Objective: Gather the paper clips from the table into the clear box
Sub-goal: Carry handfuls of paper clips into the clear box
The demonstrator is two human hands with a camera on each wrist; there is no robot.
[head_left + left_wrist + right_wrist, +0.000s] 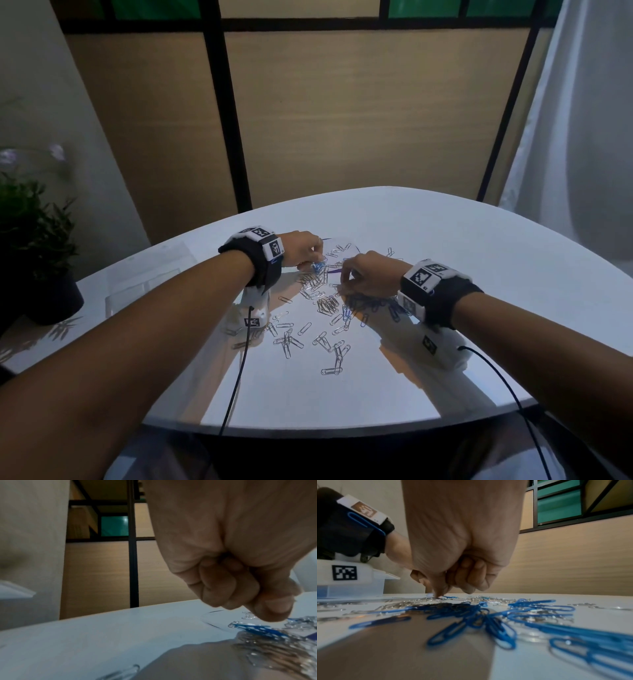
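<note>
Your left hand is pinching blue paper clips; your right hand is curling its fingers onto the table's scattered clips, grip unclear. Sweep clusters together before lifting.

The paper clips are lying scattered on the table, between the two hands. The clear box is sitting at the left, with the plant beside it.

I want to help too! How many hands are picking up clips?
2. The left hand is at the far left of the paper clips, the right hand at their right, both fingertips down among them.
</note>
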